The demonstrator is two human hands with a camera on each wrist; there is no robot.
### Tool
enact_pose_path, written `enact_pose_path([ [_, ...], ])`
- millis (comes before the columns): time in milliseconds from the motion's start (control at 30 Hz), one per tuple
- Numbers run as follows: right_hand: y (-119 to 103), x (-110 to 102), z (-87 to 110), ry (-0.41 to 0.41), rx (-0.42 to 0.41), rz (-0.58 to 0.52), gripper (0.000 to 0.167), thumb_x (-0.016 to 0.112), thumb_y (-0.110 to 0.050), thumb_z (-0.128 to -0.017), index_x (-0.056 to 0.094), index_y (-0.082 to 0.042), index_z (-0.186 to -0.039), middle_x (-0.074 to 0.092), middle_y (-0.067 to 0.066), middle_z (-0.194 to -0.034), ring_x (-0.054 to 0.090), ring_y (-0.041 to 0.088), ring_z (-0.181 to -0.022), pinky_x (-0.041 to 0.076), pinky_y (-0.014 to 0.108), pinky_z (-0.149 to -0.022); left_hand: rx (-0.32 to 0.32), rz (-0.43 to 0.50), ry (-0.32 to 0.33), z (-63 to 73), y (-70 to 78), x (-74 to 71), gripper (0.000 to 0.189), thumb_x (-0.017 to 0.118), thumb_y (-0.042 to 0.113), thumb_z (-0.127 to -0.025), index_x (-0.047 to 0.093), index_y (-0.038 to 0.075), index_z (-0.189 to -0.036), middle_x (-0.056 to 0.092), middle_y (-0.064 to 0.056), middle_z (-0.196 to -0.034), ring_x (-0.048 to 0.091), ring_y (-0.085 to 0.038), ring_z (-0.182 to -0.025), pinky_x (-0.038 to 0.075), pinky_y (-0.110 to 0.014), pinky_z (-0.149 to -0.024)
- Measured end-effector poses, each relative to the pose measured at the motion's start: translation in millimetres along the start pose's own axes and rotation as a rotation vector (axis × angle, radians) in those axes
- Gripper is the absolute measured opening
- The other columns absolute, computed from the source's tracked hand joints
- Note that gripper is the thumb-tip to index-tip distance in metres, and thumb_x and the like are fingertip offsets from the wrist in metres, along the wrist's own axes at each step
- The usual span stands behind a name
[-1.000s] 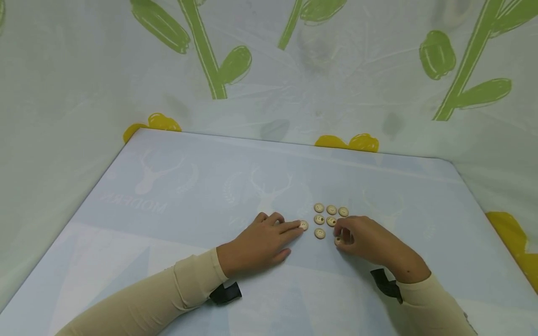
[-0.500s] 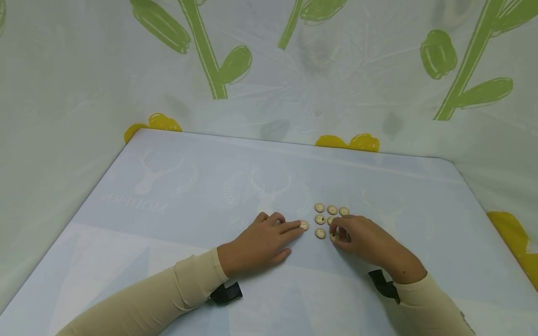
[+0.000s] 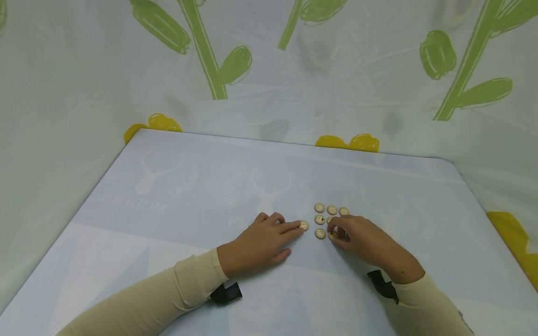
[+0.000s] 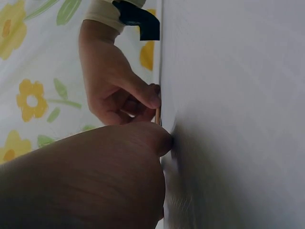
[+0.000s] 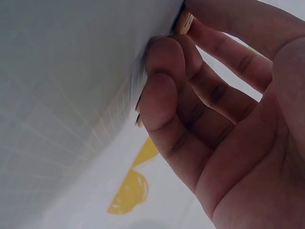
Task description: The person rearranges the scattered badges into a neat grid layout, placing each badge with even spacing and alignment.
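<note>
Small round wooden buttons lie in rows on the table. Three form the back row, with the middle one (image 3: 332, 210) fully in view. Below them are a button with a dark spot (image 3: 319, 219) and a front-left button (image 3: 320, 233). My right hand (image 3: 363, 238) pinches another button (image 3: 332, 235) between thumb and finger, flat on the table beside the front-left one; its edge (image 5: 187, 23) shows in the right wrist view. My right fingers partly cover the middle row. On the left, my left hand (image 3: 258, 240) lies with extended fingers touching a separate button (image 3: 304, 226).
The pale blue table (image 3: 210, 177) carries faint deer prints. Behind it hangs a whitish curtain (image 3: 357, 84) with green stems and yellow flowers. A black strap piece (image 3: 227, 294) sticks out under the left sleeve, and another (image 3: 383, 285) under the right.
My right hand has slid the pinched button leftward along the table, closer to the front-left button. My left hand has stayed in place.
</note>
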State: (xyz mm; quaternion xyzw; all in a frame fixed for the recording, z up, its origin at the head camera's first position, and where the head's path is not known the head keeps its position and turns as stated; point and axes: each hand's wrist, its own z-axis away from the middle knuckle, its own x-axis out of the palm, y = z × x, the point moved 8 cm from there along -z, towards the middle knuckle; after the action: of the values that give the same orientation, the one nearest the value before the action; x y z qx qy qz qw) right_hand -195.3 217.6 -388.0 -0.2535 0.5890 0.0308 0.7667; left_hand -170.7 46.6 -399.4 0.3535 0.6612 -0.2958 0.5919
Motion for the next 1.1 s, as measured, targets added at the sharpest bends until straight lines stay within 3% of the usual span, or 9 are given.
enact_pose_path([
  [733, 1.7, 1.3, -1.0, 0.011, 0.013, 0.0, 0.015, 0.075, -0.011, -0.087, 0.071, -0.014, -0.102, 0.06, -0.009, -0.076, 0.052, 0.006, -0.07, 0.046, 0.026, -0.064, 0.009, -0.017, 0.032, 0.3, 0.7, -2.1, 0.053, 0.055, 0.039, -0.101, 0.047, 0.023, -0.15, 0.052, 0.008, -0.151, 0.053, -0.016, -0.121, 0.045, -0.037, -0.089],
  [1100, 1.2, -11.4, 2.0, 0.063, 0.029, 0.002, 0.015, 0.075, -0.014, -0.088, 0.071, -0.014, -0.102, 0.059, -0.007, -0.076, 0.051, 0.008, -0.069, 0.044, 0.025, -0.061, 0.004, -0.007, 0.013, -0.6, -0.2, 1.2, 0.053, 0.053, 0.04, -0.102, 0.045, 0.024, -0.151, 0.05, 0.008, -0.152, 0.052, -0.016, -0.122, 0.045, -0.038, -0.089],
])
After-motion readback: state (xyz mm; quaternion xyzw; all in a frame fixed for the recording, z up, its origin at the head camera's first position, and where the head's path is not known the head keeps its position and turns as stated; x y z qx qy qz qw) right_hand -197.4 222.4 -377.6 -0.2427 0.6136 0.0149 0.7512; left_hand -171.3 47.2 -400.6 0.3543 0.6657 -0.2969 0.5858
